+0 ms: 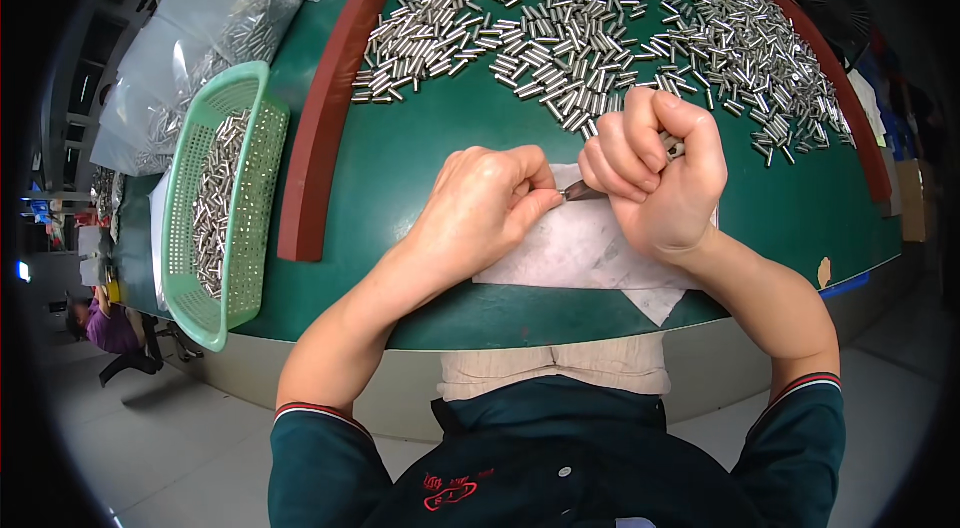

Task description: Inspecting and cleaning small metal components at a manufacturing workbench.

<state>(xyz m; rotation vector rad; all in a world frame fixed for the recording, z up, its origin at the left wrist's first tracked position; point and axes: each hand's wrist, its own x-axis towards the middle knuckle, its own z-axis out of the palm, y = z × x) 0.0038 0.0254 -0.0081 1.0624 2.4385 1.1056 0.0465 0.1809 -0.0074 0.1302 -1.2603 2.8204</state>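
My right hand (655, 173) is closed in a fist around a slim metal tool (585, 191). Its tapering tip points left, and a bit of its other end shows by my thumb; the rest is hidden in the fist. Thumb and forefinger of my left hand (485, 198) pinch a small metal pin, mostly covered by the fingers, at the tool's tip. Under both hands a stained white cloth (560, 253) lies on the green tabletop (455, 313), one corner hanging toward the near edge. Beyond the hands spread many loose shiny metal pins (545, 58).
A red-brown wooden rail (325, 138) borders the pins at left, back and right. Left of it stands a light green plastic basket (265, 128) holding more pins. Clear bags of pins (190, 28) lie behind the basket. A black fan (835, 13) stands at far right. Another person (112, 330) sits far left.
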